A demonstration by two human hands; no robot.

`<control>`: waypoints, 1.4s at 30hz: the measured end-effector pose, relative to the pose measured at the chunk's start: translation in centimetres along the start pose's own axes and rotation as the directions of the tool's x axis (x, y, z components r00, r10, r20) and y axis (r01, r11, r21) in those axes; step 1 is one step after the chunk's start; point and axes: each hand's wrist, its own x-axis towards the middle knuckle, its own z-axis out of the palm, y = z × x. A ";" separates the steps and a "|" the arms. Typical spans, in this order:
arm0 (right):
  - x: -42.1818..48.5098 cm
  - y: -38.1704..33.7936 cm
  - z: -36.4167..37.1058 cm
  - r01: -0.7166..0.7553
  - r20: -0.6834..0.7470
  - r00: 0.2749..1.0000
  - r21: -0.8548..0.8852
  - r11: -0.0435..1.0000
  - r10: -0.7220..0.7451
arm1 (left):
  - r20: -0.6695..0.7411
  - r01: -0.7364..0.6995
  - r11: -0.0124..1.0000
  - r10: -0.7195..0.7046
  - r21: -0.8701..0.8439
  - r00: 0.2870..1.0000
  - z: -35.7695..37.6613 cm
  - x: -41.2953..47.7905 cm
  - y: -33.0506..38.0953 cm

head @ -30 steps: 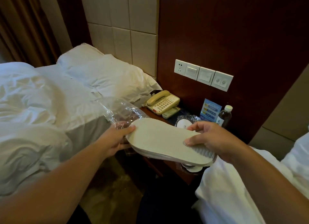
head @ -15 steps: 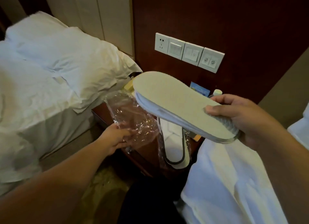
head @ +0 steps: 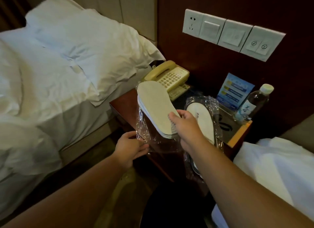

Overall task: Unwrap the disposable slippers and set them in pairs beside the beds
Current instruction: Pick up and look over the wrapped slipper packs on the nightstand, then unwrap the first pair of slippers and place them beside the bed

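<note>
While pinched at one end between right fingers (head: 172,116), seem light and floppy: stacked pale disposable slippers (head: 156,105); just below, crinkly clear plastic wrapper (head: 160,143) gripped in left fingers (head: 140,145).

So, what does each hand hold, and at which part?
The right hand grips the stacked slippers at their near end, thumb on the sole. The left hand pinches the clear plastic wrapper at its lower left edge.

A hotel guest room: a white-sheeted bed (head: 51,66) left of the fingers (head: 186,113) and a second bed (head: 271,168) to their right flank a wooden desk (head: 125,102) beyond them carrying a corded telephone (head: 169,74), blue info card (head: 235,91) and water bottle (head: 258,100), beneath a wall switch panel (head: 232,33).
</note>
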 end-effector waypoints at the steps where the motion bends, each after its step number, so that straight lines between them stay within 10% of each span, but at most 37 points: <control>1: 0.6 0.7 0.7 -0.017 0.002 1.000 0.000 1.000 0.017 | -0.023 0.006 0.999 -0.007 -0.045 1.000 -0.1 0.1 -0.3; 9: 2.4 3.8 3.4 0.106 0.014 0.994 -0.266 0.958 -0.107 | 0.028 0.093 0.996 -0.093 0.019 0.995 0.8 0.9 -1.0; 15: 2.4 4.9 2.3 0.263 0.123 0.917 -0.901 0.344 -0.379 | -0.084 0.055 0.980 -0.039 0.194 0.996 -1.2 1.1 -0.3; 23: -1.3 2.3 -3.0 0.152 -0.093 0.888 -0.866 0.477 -0.451 | 0.023 -0.060 0.989 0.057 0.132 0.998 -1.9 -0.5 1.0; 42: -5.0 1.4 -9.3 -0.376 -0.415 0.910 -0.811 0.449 0.012 | 0.045 -0.187 0.973 0.182 0.135 0.982 -3.5 -9.2 1.5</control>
